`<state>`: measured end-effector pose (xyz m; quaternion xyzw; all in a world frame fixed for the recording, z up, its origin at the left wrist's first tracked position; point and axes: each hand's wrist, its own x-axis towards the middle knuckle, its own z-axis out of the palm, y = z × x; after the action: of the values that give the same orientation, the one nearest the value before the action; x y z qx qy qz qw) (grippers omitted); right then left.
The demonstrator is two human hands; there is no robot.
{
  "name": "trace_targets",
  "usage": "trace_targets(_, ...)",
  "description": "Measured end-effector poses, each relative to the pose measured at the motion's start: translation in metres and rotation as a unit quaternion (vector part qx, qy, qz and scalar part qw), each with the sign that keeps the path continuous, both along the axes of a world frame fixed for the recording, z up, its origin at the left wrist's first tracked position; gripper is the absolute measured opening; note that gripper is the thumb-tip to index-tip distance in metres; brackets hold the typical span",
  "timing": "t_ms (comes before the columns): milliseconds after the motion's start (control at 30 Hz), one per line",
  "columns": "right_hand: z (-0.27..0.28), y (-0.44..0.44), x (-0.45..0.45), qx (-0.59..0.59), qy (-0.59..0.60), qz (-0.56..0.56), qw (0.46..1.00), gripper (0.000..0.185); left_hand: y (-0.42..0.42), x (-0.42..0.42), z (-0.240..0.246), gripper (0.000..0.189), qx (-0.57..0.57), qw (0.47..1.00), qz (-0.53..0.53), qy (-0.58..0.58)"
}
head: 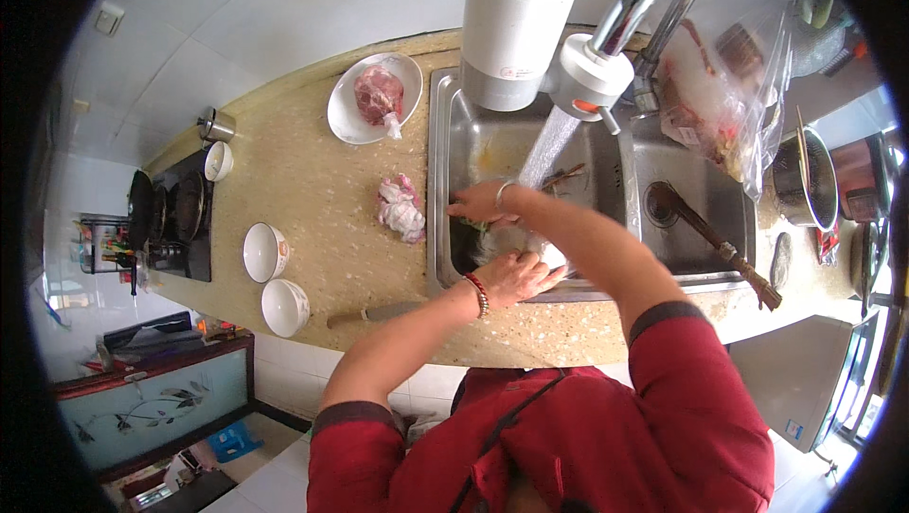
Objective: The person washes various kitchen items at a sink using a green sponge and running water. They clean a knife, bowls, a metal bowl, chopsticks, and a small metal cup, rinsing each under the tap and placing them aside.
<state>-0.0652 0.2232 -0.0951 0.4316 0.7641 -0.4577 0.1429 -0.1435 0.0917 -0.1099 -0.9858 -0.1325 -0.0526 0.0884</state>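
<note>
Water pours from the faucet's white filter head (591, 76) into the left basin of a steel double sink (454, 136). My left hand, with a red beaded bracelet, (515, 278) rests at the basin's front edge, its fingers bent on a pale, wet thing (508, 239) that I cannot identify. My right hand (485, 202), wearing a silver bangle, reaches across to the basin's left side, just above that thing and some green matter. Whether its fingers hold anything is unclear. A thin brown stalk-like piece (564, 175) lies in the basin behind my right wrist.
Left of the sink are raw meat (378, 95) on a white plate (342, 111), a crumpled white-and-pink bundle (401, 209), two white bowls (264, 252) and a knife (390, 310). A brush-like wooden tool (699, 232) crosses the right basin. A plastic bag of meat (710, 97) hangs above.
</note>
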Motion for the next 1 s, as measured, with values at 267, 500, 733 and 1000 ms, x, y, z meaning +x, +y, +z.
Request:
trace_targets(267,-0.224,0.044,0.122,-0.194,0.099,-0.259,0.941,0.044,-0.002,0.014,0.012,0.057,-0.017,1.0,0.013,-0.014)
trace_targets(500,-0.173,-0.034,0.162,0.329,-0.237,0.031,0.914,0.017,-0.004,0.004,0.009,0.056,-0.021,0.997,0.044,-0.057)
trace_targets(733,-0.043,-0.119,0.128,0.135,0.107,-0.559,0.811,0.039,0.009,0.005,0.013,0.045,-0.031,0.985,0.103,-0.138)
trace_targets(1000,-0.086,-0.112,0.151,0.36,0.17,-0.48,0.781,0.033,0.042,0.026,0.029,0.033,-0.077,0.979,0.05,-0.181)
